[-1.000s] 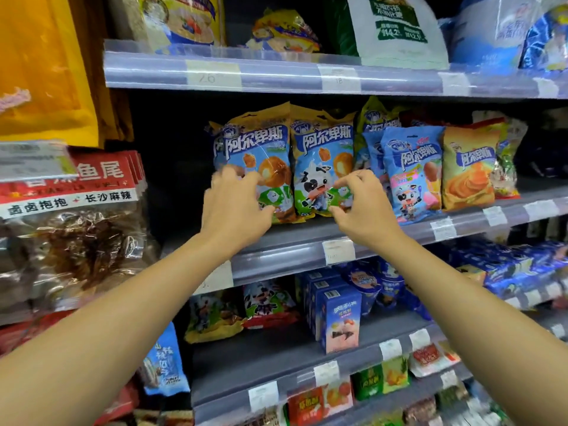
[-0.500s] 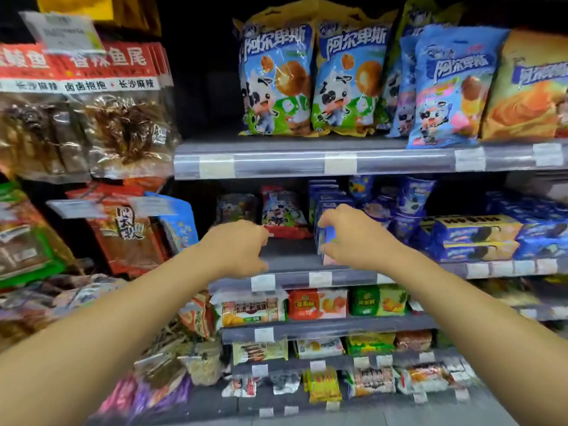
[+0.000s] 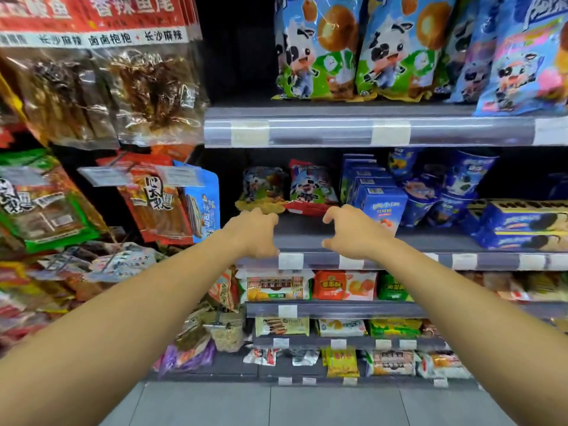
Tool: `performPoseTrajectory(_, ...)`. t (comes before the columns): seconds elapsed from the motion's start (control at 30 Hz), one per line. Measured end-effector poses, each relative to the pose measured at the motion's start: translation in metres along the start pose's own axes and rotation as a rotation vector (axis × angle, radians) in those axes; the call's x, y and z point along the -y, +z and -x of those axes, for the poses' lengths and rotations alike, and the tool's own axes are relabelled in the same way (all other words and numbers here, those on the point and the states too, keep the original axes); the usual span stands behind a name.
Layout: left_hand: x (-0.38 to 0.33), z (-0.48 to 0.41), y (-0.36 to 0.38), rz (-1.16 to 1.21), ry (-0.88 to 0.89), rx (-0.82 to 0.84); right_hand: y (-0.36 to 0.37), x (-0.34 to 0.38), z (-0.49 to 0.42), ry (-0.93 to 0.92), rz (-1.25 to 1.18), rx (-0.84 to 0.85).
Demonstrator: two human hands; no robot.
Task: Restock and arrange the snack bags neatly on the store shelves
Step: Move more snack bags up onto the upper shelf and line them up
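1. The left hand (image 3: 255,233) hangs before the middle shelf (image 3: 307,233), fingers curled and loosely spread, holding nothing.
2. The right hand (image 3: 350,233) hangs beside it, thumb and fingers apart in a claw, also bare.
3. Two small cow bags (image 3: 289,189) sit at the back of that shelf, just beyond the hands; bare shelf lies between the hands.
4. Blue boxes (image 3: 379,206) stand right of the right hand.
5. Big cow bags (image 3: 353,47) stand upright on the shelf above.
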State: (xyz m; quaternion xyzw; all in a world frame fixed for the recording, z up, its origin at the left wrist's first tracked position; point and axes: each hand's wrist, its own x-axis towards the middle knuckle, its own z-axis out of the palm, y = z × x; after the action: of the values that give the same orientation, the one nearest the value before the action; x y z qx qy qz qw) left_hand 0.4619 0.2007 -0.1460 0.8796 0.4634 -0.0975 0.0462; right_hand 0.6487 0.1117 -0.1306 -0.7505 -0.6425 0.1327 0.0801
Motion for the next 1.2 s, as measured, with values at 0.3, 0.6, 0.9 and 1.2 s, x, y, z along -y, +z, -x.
performPoseTrajectory(0.3,0.044,-0.13,0.021,0.257,-0.293,-0.03,0.033,-0.006,-0.096,0.223,-0.125,-0.062)
performPoseTrajectory(0.6,0.074,-0.232,0.036,0.737,-0.64,-0.157,0.058,-0.015,-0.156,0.27,-0.048,-0.085)
performPoseTrajectory(0.9,0.075,-0.239,0.038,0.847,-0.493,-0.03,0.063,-0.031,-0.171,0.34,-0.132,-0.158)
performPoseTrajectory(1.2,0.071,-0.208,0.069,0.91,-0.551,-0.096,0.058,-0.025,-0.217,0.38,-0.338,-0.3)
